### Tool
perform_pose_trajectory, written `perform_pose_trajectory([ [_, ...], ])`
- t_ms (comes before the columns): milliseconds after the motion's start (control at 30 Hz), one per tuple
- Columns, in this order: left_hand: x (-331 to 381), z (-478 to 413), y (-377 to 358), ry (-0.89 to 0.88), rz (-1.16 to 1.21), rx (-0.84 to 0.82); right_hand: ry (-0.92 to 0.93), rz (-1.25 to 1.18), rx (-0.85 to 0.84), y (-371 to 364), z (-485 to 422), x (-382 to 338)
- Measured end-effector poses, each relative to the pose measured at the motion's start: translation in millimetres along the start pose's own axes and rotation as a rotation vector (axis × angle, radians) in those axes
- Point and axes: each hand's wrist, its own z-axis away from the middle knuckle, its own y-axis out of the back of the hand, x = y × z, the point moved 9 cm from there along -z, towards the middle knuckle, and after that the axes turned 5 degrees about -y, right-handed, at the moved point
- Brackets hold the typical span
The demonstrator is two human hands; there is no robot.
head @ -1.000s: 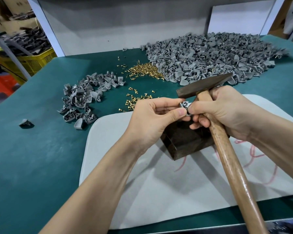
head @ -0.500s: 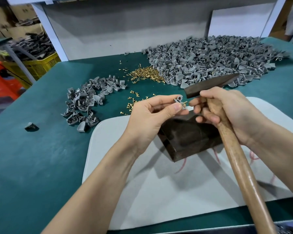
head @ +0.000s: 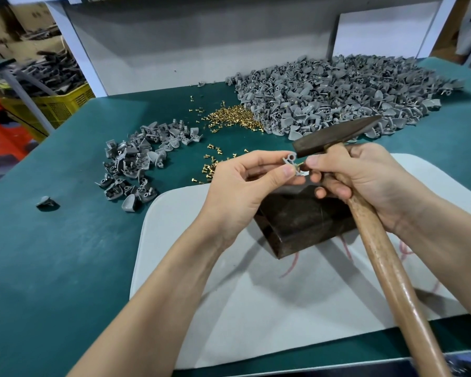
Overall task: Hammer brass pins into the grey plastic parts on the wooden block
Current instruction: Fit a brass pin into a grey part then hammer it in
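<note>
My left hand (head: 245, 183) pinches a small grey plastic part (head: 290, 161) between thumb and fingers, held just above the dark wooden block (head: 297, 221). My right hand (head: 359, 180) grips the wooden handle of a hammer (head: 335, 137) near its dark head, and its thumb and forefinger pinch a brass pin (head: 299, 166) against the part. The hammer handle runs down to the bottom right. The block sits on a pale grey mat (head: 256, 308).
A large heap of grey parts (head: 337, 96) lies at the back right, and a smaller heap (head: 136, 161) at the left. Loose brass pins (head: 234, 118) are scattered between them on the green table (head: 52, 254). A single grey part (head: 46, 201) lies far left.
Both hands have lifted slightly off the block with the grey part. The right fingers have brought a brass pin up to the part. The hammer head has risen a little.
</note>
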Motion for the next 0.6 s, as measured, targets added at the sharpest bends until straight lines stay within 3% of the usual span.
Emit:
perform_pose_trajectory([
  [333,3,1,-2,-0.063,-0.223,-0.016,-0.006,0.038,0.020,2,-2,3],
  [600,12,6,0,-0.212,-0.370,0.071,-0.006,0.083,0.021,0,2,1],
])
